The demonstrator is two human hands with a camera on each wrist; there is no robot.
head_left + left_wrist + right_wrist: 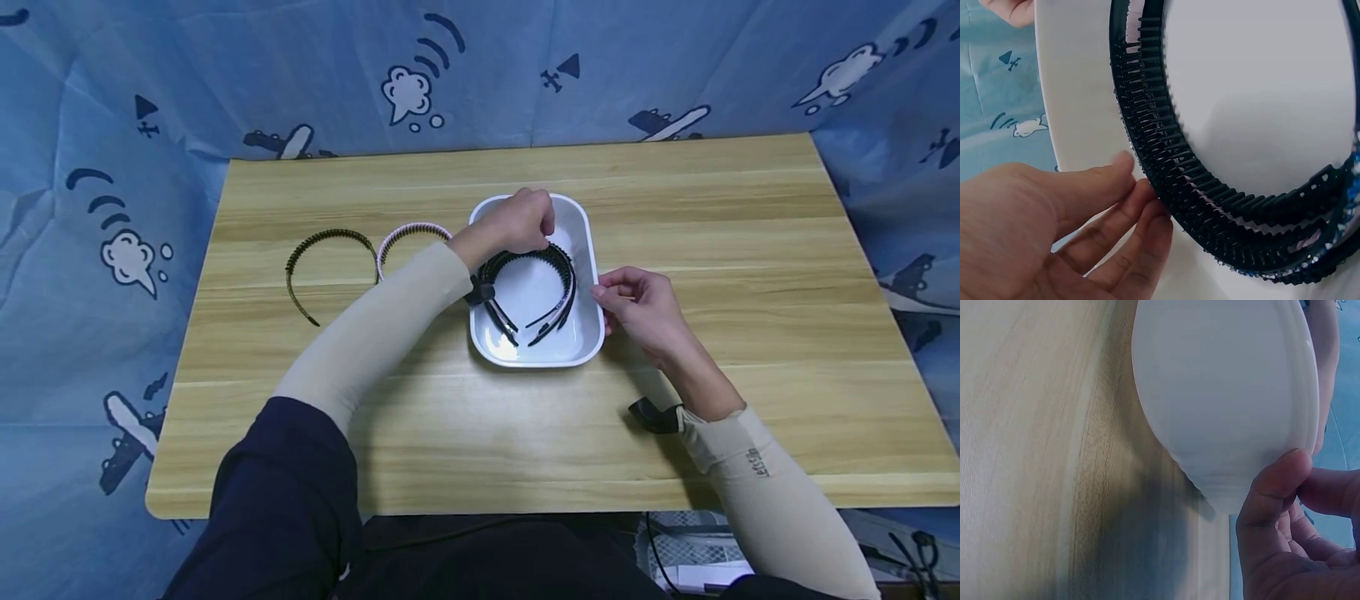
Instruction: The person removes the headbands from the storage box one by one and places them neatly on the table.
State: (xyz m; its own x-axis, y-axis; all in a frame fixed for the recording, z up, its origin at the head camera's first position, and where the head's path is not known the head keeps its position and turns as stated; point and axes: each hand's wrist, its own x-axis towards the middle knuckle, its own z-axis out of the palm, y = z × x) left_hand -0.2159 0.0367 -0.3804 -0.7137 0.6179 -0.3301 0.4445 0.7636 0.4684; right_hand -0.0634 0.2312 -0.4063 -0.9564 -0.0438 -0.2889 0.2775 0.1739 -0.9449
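Observation:
A white tray holds a stack of several toothed headbands, mostly black. In the left wrist view the black headbands show comb teeth, a pink strip and blue sparkling stones along one band. My left hand is over the tray's far half, its thumb and fingertips right at the outer edge of the stack. On the tray's right side, my right hand pinches the rim between thumb and fingers; the right wrist view shows the thumb on the white tray wall.
Left of the tray, a dark headband and a pink-edged headband lie on the wooden table, the pink one partly hidden by my left forearm. A blue patterned cloth hangs behind the table.

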